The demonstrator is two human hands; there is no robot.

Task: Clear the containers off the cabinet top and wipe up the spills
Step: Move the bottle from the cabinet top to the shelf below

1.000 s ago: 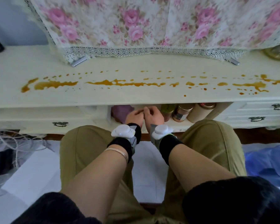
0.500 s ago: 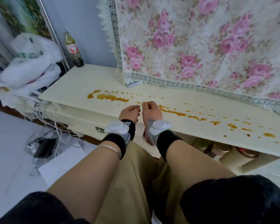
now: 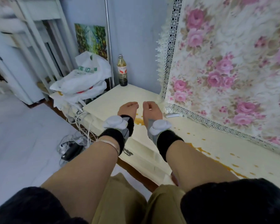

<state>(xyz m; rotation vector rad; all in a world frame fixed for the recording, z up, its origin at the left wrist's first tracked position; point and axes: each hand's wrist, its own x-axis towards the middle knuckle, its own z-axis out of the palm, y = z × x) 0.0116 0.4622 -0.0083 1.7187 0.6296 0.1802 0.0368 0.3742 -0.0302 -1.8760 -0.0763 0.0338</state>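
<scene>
A cream cabinet top (image 3: 128,96) runs from the far left corner toward the lower right. An orange-brown spill (image 3: 200,149) trails along it in puddles and drops. A glass bottle (image 3: 122,71) with a red label and dark liquid at its bottom stands upright in the far corner against the wall. My left hand (image 3: 128,108) and my right hand (image 3: 151,109) hover side by side above the left end of the cabinet top, about a forearm short of the bottle. Both have their fingers curled in and hold nothing that I can see.
A floral cloth with a lace hem (image 3: 225,70) hangs over something on the cabinet at the right. White plastic bags (image 3: 81,81) are piled left of the cabinet. Tangled cables and a dark adapter (image 3: 71,149) lie on the white floor below. A metal pole (image 3: 109,42) rises behind.
My view has swung left and up, from the shelf under the cabinet to its far left corner. Both hands have risen from the shelf and moved out over the cabinet top toward the bottle.
</scene>
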